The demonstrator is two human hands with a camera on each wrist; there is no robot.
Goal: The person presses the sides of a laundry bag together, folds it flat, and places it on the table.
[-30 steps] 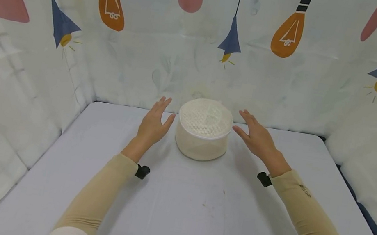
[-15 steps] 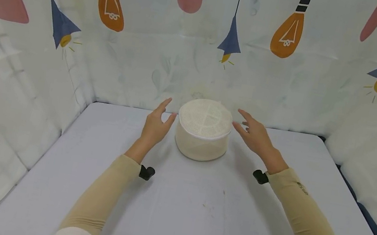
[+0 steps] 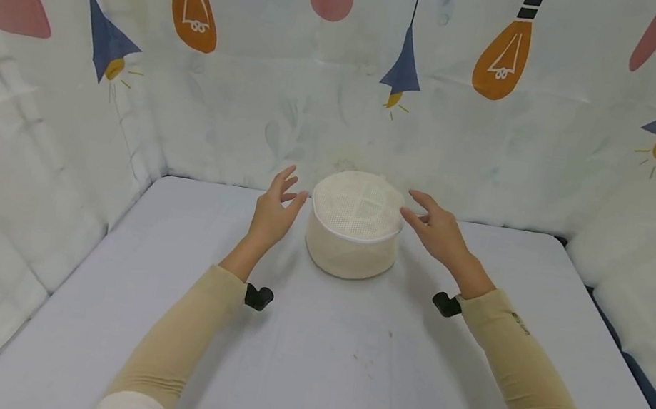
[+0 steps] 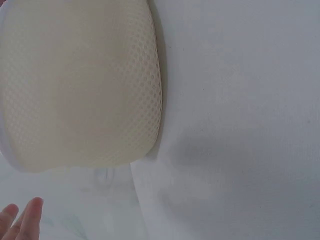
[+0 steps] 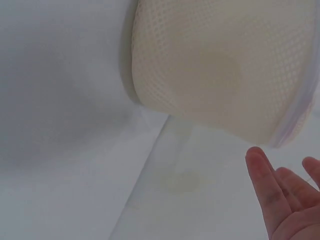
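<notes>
A cream, drum-shaped mesh laundry bag [image 3: 352, 237] stands upright at the far side of the table, a white band round its top edge. To its left is my left hand [image 3: 273, 213], fingers slightly bent and thumb near the rim. My right hand [image 3: 441, 236] is at the other side, its thumb tip at the rim; whether it touches cannot be told. Holes in the mesh bag [image 4: 85, 90] show closely in the left wrist view, with fingertips [image 4: 31, 217] below it. In the right wrist view, fingers [image 5: 270, 185] lie just under the bag's banded edge.
A white cloth covers the table [image 3: 319, 377]. Right behind the bag hangs a pale curtain [image 3: 239, 110] printed with lamps and bulbs, and more of it closes off both sides. A small black camera [image 3: 258, 298] is on each wrist.
Both hands have drawn slightly closer to the bag, the right one moving left. Their fingers have bent a little more. The bag stays where it was.
</notes>
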